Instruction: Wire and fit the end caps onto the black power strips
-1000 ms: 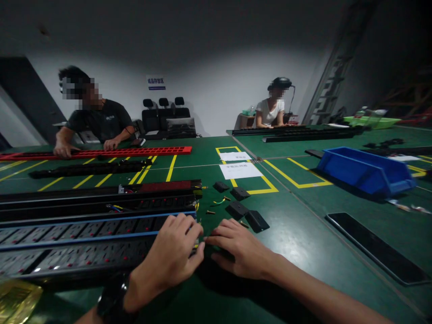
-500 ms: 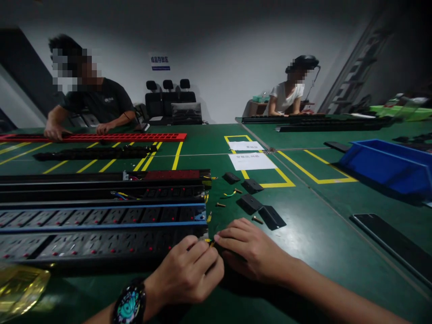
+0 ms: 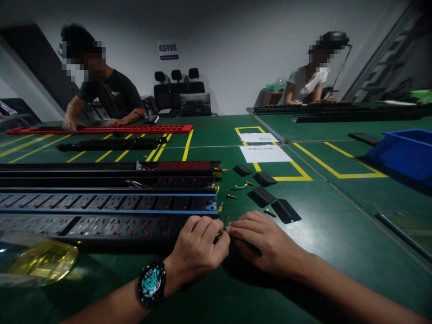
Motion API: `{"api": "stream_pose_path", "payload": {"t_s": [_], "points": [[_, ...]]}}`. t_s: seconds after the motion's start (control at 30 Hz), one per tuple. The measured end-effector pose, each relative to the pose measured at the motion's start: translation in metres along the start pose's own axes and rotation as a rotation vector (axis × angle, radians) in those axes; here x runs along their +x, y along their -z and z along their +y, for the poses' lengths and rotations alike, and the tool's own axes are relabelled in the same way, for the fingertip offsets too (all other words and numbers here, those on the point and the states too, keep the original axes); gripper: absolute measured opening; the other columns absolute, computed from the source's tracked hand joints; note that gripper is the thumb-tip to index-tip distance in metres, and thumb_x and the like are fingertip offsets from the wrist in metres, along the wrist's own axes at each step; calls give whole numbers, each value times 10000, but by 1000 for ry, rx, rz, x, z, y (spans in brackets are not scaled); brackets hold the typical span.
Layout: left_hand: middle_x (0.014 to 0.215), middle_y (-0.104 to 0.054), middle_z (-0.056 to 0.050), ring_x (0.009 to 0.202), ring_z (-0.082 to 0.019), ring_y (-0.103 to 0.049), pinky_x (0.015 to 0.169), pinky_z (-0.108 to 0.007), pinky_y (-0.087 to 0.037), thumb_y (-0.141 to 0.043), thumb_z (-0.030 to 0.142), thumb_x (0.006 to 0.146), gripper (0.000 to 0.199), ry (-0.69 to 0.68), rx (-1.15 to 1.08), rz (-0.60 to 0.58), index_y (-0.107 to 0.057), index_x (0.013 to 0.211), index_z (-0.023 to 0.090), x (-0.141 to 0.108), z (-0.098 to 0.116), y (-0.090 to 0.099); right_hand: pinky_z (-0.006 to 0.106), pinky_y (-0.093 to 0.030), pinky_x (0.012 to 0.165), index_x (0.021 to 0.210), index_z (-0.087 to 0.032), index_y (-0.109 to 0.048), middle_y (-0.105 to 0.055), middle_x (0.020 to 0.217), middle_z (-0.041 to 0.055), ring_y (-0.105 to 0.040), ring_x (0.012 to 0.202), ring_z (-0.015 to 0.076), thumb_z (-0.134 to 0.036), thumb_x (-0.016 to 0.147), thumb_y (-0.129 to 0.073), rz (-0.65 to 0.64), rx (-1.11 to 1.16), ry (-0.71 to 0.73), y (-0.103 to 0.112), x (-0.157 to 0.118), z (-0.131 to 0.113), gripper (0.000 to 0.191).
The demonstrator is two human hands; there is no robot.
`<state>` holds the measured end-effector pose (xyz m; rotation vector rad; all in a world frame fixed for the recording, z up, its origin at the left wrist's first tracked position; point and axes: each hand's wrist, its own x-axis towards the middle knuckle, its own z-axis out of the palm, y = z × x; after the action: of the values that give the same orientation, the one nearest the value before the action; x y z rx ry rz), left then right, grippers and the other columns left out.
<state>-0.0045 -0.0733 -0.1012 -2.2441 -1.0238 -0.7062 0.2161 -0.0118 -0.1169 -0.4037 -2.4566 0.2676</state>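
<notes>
At the right end of the nearest black power strip [image 3: 121,227], my left hand [image 3: 202,243], with a watch on its wrist, is closed in a pinch. My right hand [image 3: 266,240] meets it from the right, its fingers closed and their tips almost touching the left fingers. What lies between the fingertips is too small and covered to make out. A blue-edged power strip [image 3: 131,202] lies just beyond. Past my right hand are brass screws [image 3: 270,212], a short yellow-green wire [image 3: 240,186] and several black angled brackets [image 3: 261,196].
A clear bottle [image 3: 43,263] with yellow liquid lies at the near left. White papers [image 3: 265,154] sit on the green table [image 3: 324,216]. A blue bin [image 3: 401,153] and a phone-like slab [image 3: 408,234] are at the right. Two people work across the table, one at a red frame [image 3: 135,129].
The camera view has turned slightly, so the scene sits further right and higher. My hands remain together at the strip's end; the yellow wire tip seen between them earlier is now mostly covered.
</notes>
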Motion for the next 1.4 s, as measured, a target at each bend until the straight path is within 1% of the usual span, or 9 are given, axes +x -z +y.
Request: {"api": "stream_pose_path", "payload": {"t_s": [0.2, 0.33, 0.53, 0.77, 0.9, 1.0, 1.1, 1.23, 1.4], "points": [[881, -662, -53, 832, -213, -562, 744, -381, -402, -657, 192, 898, 125, 63, 3, -19, -648, 774, 195, 2, 3, -1, 408, -592, 795, 1258, -165, -678, -792, 1069, 119, -730, 930, 244, -114, 979, -546, -4, -5, 31, 1, 0, 1, 314], [906, -664, -74, 857, -229, -562, 751, -397, -405, -629, 228, 908, 120, 123, 13, -69, -661, 797, 193, 4, 4, 0, 420, -622, 843, 1309, -168, -669, -796, 1120, 129, -752, 983, 254, -93, 959, -540, -5, -1, 47, 6, 0, 2, 381], [910, -646, -76, 861, -244, -545, 741, -410, -400, -657, 254, 906, 132, 179, -28, -113, -654, 785, 201, 5, 6, 0, 419, -628, 927, 1308, -146, -677, -792, 1158, 141, -761, 1066, 256, -86, 957, -536, -57, 38, 17, 10, 1, 5, 382], [896, -636, -58, 844, -231, -535, 730, -397, -386, -615, 170, 922, 143, 149, -89, -97, -646, 785, 196, 5, 6, -4, 416, -620, 917, 1302, -140, -674, -790, 1168, 144, -762, 1041, 265, -103, 953, -562, -120, 20, 16, 12, 3, 3, 368], [892, -635, -61, 857, -242, -533, 760, -405, -390, -625, 176, 903, 138, 144, -100, -119, -637, 767, 199, 3, 3, -5, 394, -614, 926, 1281, -145, -677, -785, 1186, 134, -752, 1061, 247, -118, 943, -555, -67, 41, 12, 12, 2, 5, 361], [894, -631, -68, 864, -248, -530, 759, -403, -393, -635, 160, 866, 97, 146, -80, -120, -644, 775, 194, 3, 2, -5, 404, -611, 906, 1306, -149, -669, -777, 1209, 146, -744, 1051, 247, -140, 957, -548, -33, -5, 45, 10, 2, 6, 370], [899, -632, -71, 868, -251, -534, 753, -402, -400, -636, 155, 858, 82, 144, -71, -116, -652, 787, 193, 4, 2, -5, 417, -608, 884, 1312, -135, -674, -772, 1217, 161, -736, 1039, 261, -152, 956, -564, -61, -57, 70, 8, 2, 5, 373], [888, -632, -68, 858, -251, -534, 754, -408, -398, -605, 164, 901, 126, 141, -81, -104, -651, 787, 194, 3, 3, -6, 405, -600, 883, 1307, -133, -677, -778, 1205, 158, -736, 1029, 257, -153, 958, -568, -95, -67, 54, 5, 2, 2, 366], [892, -634, -65, 860, -253, -531, 759, -409, -388, -594, 167, 913, 128, 127, -77, -123, -654, 803, 192, 2, 2, -6, 403, -586, 872, 1285, -135, -682, -782, 1214, 138, -744, 1024, 256, -163, 962, -570, -81, -94, 57, 4, 2, 1, 343]]}}
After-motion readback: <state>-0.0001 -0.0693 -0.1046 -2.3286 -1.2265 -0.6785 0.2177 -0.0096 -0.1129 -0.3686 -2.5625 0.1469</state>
